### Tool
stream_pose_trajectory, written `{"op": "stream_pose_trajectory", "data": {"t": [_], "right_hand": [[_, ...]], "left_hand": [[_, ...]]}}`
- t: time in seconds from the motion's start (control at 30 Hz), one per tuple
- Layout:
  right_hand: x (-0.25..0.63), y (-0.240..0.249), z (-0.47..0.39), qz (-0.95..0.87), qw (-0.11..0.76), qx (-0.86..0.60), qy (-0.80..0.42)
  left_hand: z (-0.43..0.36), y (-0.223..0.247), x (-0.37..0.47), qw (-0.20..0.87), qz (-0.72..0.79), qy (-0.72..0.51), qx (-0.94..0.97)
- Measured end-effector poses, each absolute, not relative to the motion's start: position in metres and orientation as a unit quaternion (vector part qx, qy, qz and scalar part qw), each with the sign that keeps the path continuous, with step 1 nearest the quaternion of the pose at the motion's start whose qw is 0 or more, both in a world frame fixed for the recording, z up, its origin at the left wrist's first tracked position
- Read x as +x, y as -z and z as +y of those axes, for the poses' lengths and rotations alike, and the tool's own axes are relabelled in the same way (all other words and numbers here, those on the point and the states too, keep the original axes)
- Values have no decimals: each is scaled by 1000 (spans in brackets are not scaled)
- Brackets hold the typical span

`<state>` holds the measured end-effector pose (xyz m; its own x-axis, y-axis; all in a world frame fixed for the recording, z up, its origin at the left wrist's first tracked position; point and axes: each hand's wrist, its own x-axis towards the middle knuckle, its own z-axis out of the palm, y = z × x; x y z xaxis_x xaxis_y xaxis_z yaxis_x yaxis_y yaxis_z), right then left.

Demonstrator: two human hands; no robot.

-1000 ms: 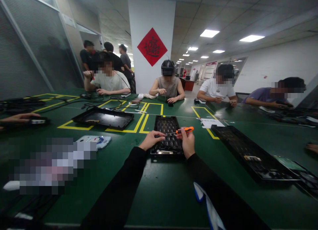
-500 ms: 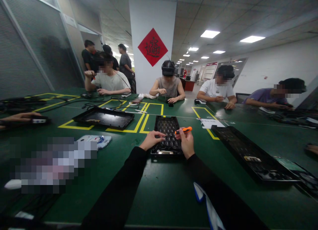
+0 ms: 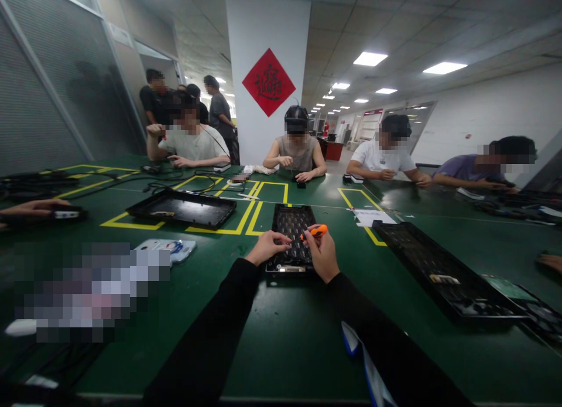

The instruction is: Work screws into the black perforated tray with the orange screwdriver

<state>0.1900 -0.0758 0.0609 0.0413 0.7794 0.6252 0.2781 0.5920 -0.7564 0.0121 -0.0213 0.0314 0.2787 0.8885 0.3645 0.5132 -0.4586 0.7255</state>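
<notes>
Screwdriver resting clamped in R hand's grip, above black tray; L hand holding fingertips close by, can't tell if gripping anything; tray lying on tabletop; steadying both wrists & guiding tip gently prob. helping.

orange screwdriver: tip blurred | left hand: contents — too small to tell | person's hand — cut off
</notes>
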Motion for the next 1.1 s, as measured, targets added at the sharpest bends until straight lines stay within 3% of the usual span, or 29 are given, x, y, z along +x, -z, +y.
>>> {"op": "stream_pose_trajectory", "data": {"t": [0.37,0.67,1.1], "right_hand": [[178,-71,-88,-738,539,-355,-197],[182,-55,-76,-669,576,-348,-318],[182,-52,-73,-591,647,-375,-302]], "left_hand": [[-17,-26,11,230,459,-388,766],[-18,-26,12,242,467,-381,761],[-28,-34,16,300,433,-442,726]]}}
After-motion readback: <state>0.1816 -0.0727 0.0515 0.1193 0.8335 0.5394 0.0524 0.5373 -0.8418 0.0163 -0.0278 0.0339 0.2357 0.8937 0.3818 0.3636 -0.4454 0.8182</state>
